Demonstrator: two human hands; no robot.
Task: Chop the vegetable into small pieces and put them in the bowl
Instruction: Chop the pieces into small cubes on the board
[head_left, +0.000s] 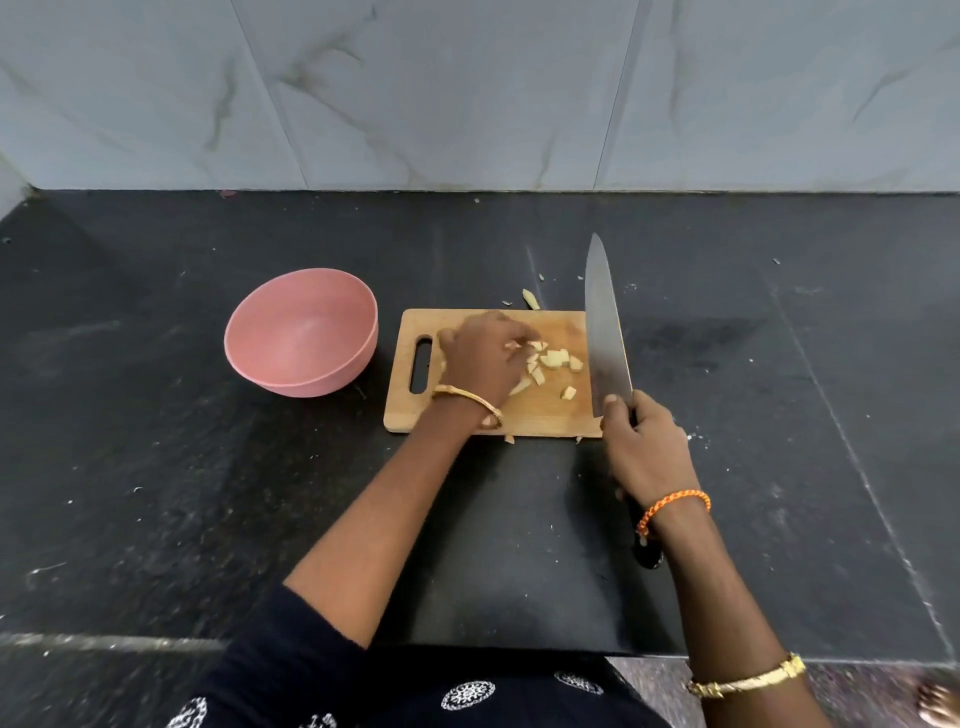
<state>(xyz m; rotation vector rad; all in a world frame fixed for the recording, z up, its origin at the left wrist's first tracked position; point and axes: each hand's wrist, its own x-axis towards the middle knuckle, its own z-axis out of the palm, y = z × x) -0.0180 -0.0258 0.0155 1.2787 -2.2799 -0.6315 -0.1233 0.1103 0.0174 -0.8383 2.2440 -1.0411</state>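
Head view: right hand (644, 447) grips the knife (605, 332) at the board's (524, 410) right edge; left hand (483, 358), fingers curled, gathers pale vegetable pieces (556, 359) mid-board. Pink bowl (301, 332) sits just left.

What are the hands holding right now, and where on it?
The right hand grips the knife by its black handle, thumb at the blade's base. The left hand gathers vegetable pieces on the cutting board; its motion-blurred fingers hide any grip.

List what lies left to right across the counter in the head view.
Pink bowl → cutting board's handle slot → left hand → chopped vegetable pieces → knife gripped by the right hand.
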